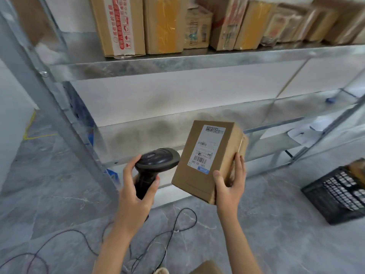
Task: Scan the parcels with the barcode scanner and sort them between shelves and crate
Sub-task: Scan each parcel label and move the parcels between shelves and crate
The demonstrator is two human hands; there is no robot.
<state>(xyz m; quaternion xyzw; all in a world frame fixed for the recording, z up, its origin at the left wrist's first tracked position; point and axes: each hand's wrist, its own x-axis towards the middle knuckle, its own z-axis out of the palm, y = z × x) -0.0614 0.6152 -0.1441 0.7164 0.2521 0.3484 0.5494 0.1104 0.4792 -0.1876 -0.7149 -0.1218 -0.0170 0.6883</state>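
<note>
Scan step, as I read it. My left hand (136, 191) is wrapped round the grip of the black barcode scanner (156, 167), thumb up by the head, and the nose points right toward the parcel, so the beam should land on the label rather than on bare cardboard. My right hand (230, 181) holds the small cardboard parcel (207, 161) by its lower right corner, thumb on the front face and fingers along the side. That grip keeps the white shipping label (206, 148) uncovered and tilted up at me and the scanner. Scanner head sits just beside the parcel's left edge; whether they touch I can't tell. Parcel is in the air in front of the lower shelf (197, 117), not resting on anything. Top shelf (177, 60) carries a row of boxes (166, 24) stood on edge, packed side by side. The black plastic crate (335, 196) sits on the floor to the right, within reach for the other sort bin, something brown in it at the frame edge. Scanner cable (173, 224) loops loose on the floor under my arms, a snag risk if I step. Label text is too small to tell the destination from here.
</note>
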